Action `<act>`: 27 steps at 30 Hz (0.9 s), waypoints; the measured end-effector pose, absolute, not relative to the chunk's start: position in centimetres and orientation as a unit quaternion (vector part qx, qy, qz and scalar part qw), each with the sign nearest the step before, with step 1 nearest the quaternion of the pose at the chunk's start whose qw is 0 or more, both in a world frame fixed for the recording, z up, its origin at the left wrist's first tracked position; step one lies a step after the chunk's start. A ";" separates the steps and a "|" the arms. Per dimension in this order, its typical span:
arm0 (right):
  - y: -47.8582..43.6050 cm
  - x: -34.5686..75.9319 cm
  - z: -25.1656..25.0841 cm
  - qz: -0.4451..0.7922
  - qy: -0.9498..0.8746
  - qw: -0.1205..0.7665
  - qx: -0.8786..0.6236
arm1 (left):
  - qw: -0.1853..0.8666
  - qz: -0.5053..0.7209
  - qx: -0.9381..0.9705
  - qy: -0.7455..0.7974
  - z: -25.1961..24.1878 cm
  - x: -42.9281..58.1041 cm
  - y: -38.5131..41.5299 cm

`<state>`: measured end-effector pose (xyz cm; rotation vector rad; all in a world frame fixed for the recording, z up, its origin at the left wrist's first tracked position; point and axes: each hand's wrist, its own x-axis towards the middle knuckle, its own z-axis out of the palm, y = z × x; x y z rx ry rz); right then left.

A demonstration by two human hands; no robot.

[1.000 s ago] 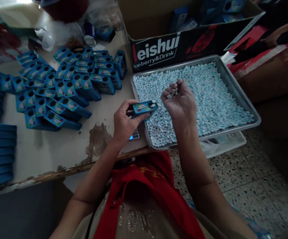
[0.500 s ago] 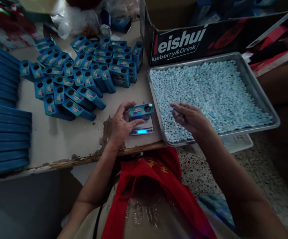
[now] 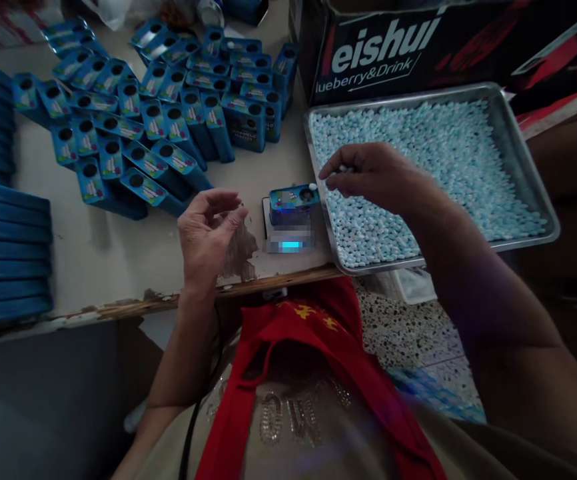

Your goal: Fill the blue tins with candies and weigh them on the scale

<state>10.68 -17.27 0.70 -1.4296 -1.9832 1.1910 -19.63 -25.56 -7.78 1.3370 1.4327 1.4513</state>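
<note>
A blue printed candy box (image 3: 288, 203) with a round hole in its top stands on a small digital scale (image 3: 292, 240) with a lit display. One pale candy (image 3: 313, 187) shows at the box's right end, by the hole. To the left of the scale, my left hand (image 3: 211, 230) hovers apart from the box, fingers bent and parted, with nothing visible in it. My right hand (image 3: 376, 177) is over the left side of a metal tray (image 3: 526, 163) of pale blue and white candies (image 3: 448, 167). Its fingers are curled around a few candies, partly hidden.
Several blue boxes with round holes (image 3: 138, 127) stand grouped on the table at the left. More blue boxes are stacked (image 3: 8, 253) at the far left. Behind the tray is a black printed carton (image 3: 378, 50). The table's worn wooden edge (image 3: 168, 303) runs in front of me.
My left hand has let go of the box and drawn back left. The right hand has moved left toward the box. The view has tilted slightly downward.
</note>
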 end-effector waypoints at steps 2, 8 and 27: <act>-17.4 10.2 0.1 0.414 -0.721 0.216 -0.512 | 0.350 0.543 0.516 0.562 -7.9 -19.9 -25.7; -18.7 9.0 -0.2 0.325 -0.769 0.214 -0.507 | 0.353 0.528 0.508 0.582 -7.8 -20.8 -26.4; -17.3 8.1 4.2 0.319 -0.807 0.134 -0.478 | 0.411 0.507 0.507 0.563 -8.0 -21.0 -25.6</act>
